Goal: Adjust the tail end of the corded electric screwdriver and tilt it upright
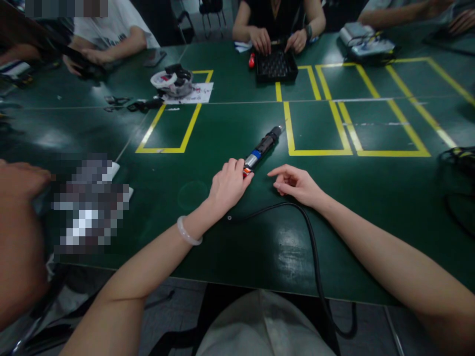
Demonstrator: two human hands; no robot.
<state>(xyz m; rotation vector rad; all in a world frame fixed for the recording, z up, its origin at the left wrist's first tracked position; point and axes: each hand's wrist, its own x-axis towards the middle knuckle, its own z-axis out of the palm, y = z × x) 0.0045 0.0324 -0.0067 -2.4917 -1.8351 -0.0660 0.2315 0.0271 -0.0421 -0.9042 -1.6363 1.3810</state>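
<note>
An electric screwdriver (260,150) with a black front, a blue band and a silver section lies slanted on the green table, its tip pointing away to the upper right. My left hand (229,184), with a pale bangle at the wrist, is wrapped round its rear end. Just right of the tool, my right hand (296,185) hovers near the table with loosely curled fingers, the index finger stretched out, holding nothing. A black cable (309,222) runs from beside my left wrist, curves below my right hand and drops over the table's front edge.
Yellow tape outlines (319,153) mark the green table (237,252). Across it, a person's hands work at a black tray (276,79). Tape rolls (165,80) sit on paper at the back left. A neighbour's arm (22,222) reaches in at left. Coiled cables (462,160) lie at right.
</note>
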